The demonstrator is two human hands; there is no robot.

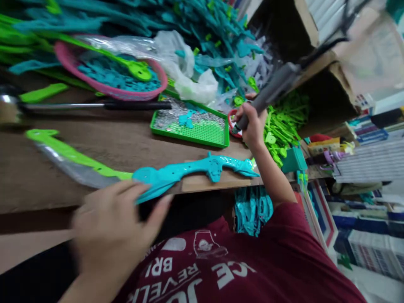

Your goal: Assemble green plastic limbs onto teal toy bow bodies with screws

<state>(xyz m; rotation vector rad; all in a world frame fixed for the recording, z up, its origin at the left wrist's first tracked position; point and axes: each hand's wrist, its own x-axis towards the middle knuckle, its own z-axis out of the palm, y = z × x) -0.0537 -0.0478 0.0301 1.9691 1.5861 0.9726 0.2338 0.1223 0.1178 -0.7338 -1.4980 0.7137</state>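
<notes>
head view | left hand (110,235), blurred, thumb and fingers pinching left end of teal toy sword (192,168), which lies along near edge of table (126,143) | right hand (252,126) fisted around grey power screwdriver (274,86), far right, beside green tray (202,134) | maroon shirt (268,261) print: "REVEL", rest unreadable

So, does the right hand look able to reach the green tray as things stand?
Probably yes: the right hand, gripping the grey screwdriver, sits just beside the green tray, only a small red dish between, though the tool fills it.
</notes>
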